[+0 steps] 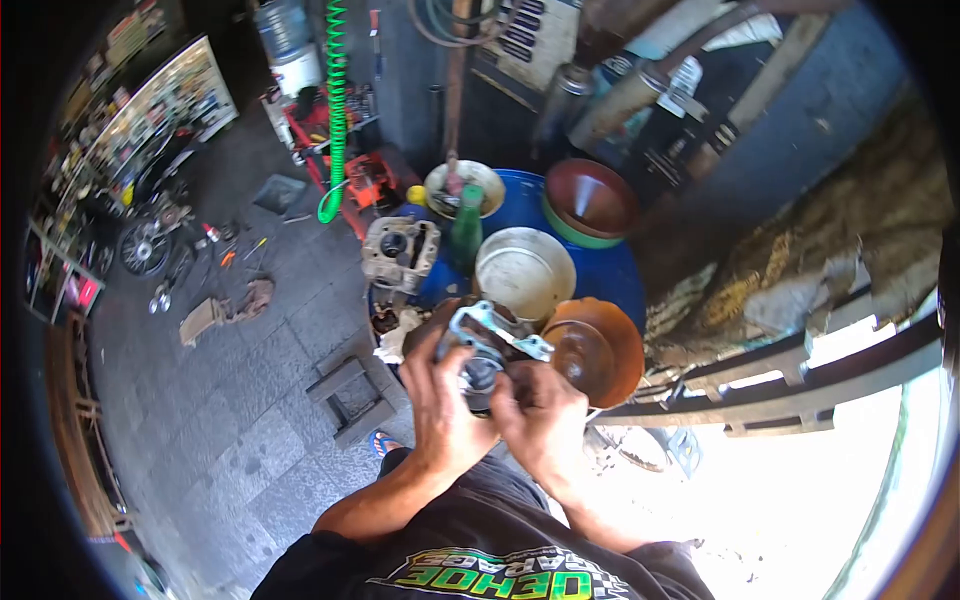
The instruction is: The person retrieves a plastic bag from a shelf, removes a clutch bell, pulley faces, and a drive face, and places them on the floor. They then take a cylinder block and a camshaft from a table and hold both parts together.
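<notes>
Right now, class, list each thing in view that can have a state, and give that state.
Metal engine part, held in both hands.
Left hand, closed on the part.
Right hand, closed on the part.
White bowl, upright, looks empty.
Green bottle, standing upright.
Coiled green hose, hanging down.
Engine cylinder, resting on the blue drum.

We are standing in a motorcycle repair workshop. We are seeing a green coiled air hose (336, 110) hanging down, a wheel (145, 248) and loose tools (228, 256) lying on the paved floor (230, 420), shelves of spare parts (165, 105) lining the wall, and a greasy cylinder block (400, 250) sitting on a blue drum (615, 277) among oily bowls (525, 270). We are holding a metal engine part (490, 345).
</notes>
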{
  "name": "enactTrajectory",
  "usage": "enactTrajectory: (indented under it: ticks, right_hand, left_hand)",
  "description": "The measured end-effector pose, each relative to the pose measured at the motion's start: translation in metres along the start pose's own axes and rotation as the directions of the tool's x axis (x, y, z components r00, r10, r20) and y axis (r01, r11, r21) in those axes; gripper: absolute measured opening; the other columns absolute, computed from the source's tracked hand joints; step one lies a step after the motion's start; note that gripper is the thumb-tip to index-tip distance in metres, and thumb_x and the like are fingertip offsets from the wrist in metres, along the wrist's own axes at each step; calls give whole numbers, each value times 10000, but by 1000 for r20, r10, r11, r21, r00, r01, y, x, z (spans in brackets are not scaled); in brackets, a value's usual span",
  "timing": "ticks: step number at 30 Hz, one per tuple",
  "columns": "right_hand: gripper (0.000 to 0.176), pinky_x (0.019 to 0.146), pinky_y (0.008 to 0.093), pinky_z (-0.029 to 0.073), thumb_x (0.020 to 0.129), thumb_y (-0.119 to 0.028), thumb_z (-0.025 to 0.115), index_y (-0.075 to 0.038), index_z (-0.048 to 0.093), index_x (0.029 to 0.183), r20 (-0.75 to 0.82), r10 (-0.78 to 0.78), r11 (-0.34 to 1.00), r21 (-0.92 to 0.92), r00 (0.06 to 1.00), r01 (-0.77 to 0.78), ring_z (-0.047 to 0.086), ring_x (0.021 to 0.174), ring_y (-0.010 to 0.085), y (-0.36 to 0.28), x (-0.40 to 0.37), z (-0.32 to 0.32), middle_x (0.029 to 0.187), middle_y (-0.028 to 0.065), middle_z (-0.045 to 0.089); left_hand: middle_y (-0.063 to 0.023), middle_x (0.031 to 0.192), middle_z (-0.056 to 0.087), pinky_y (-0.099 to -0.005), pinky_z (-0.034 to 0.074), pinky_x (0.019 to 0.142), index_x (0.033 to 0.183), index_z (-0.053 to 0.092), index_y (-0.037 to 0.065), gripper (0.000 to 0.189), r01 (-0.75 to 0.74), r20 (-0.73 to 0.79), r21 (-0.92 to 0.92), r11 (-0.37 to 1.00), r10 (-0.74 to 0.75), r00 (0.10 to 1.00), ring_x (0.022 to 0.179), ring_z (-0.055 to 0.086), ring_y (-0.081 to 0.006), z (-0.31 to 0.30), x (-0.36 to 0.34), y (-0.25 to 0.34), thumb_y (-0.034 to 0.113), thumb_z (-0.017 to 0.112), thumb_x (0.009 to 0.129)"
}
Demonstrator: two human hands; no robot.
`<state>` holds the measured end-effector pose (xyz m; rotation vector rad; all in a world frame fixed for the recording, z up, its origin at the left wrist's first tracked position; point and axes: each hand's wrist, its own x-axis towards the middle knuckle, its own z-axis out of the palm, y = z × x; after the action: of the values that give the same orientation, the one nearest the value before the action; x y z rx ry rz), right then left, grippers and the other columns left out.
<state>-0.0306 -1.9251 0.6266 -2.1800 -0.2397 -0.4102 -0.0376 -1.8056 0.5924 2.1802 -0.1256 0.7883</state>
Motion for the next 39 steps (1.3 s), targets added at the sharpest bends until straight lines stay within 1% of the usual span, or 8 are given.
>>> enactTrajectory:
  ticks: [15, 23, 24, 25, 27, 30, 32, 39]
  right_hand:
    - [223, 653, 316, 530, 948, -192, 644, 23, 688, 989, -4, 436, 896, -95, 900, -434, 670, 685, 180, 122, -53, -63, 762, 146, 701]
    - [477, 399, 260, 279, 1019, -455, 524, -102, 529, 699, 162, 873, 368, 397, 459, -840, 370, 429, 74, 143, -87, -37, 547, -19, 461]
    - [530, 425, 320, 348, 1009, -496, 515, -71, 532, 693, 147, 866, 397, 378, 478, -836, 423, 461, 126, 150, -93, -31, 540, 9, 450]
    - [605, 546, 409, 466, 991, -556, 492, -20, 547, 717, -64, 427, 891, -143, 902, -431, 535, 552, 216, 195, -124, -12, 546, 67, 469]
    - [704, 713, 435, 498, 966, -621, 461, 30, 626, 754, 40, 846, 529, 63, 532, -846, 580, 686, 222, 159, -104, -16, 632, 140, 580]
    - [717, 638, 378, 459, 973, -609, 476, 33, 616, 689, 120, 873, 433, 257, 473, -864, 522, 646, 165, 141, -93, -20, 628, 81, 571]
    - [708, 636, 369, 454, 980, -597, 474, 36, 611, 694, 109, 899, 362, 355, 423, -862, 516, 644, 163, 149, -89, -22, 634, 70, 573]
    - [660, 697, 388, 473, 968, -522, 496, 102, 664, 834, -55, 921, 378, 368, 386, -849, 587, 718, 188, 147, -75, -22, 695, 120, 615]
  left_hand:
    - [-122, 1216, 470, -337, 474, 973, 1330, 320, 17, 813, 376, 17, -597, 709, -457, 889, 1107, 536, -185, -50, 18, -39, -90, 746, 645]
    - [-95, 1211, 481, -337, 433, 986, 1352, 378, 24, 841, 414, -63, -512, 753, -513, 856, 1102, 503, -195, -67, 10, -57, 41, 801, 626]
    - [-99, 1223, 487, -339, 432, 988, 1367, 385, 26, 864, 464, -83, -480, 745, -565, 821, 1101, 501, -203, -68, 7, -58, 62, 807, 614]
    - [-115, 1227, 469, -365, 441, 982, 1361, 372, 39, 875, 469, -52, -540, 699, -584, 810, 1103, 497, -215, -69, 11, -52, 46, 824, 611]
    - [-123, 1254, 466, -370, 430, 1006, 1367, 387, 14, 831, 397, -71, -530, 749, -506, 860, 1132, 495, -229, -63, 4, -65, 74, 802, 650]
    - [-135, 1257, 487, -357, 419, 1002, 1387, 373, -9, 807, 331, -42, -552, 765, -422, 906, 1144, 508, -246, -59, 2, -71, 86, 753, 681]
    - [-230, 1164, 615, -443, 461, 991, 1320, 468, -94, 858, 404, -131, 73, 912, -393, 910, 1078, 595, -350, -79, 14, -41, 311, 905, 703]
    - [-301, 1446, 420, -499, 364, 1093, 1455, 334, -96, 1091, 613, -39, -211, 761, -633, 773, 1300, 451, -406, -74, 23, -50, 324, 937, 650]
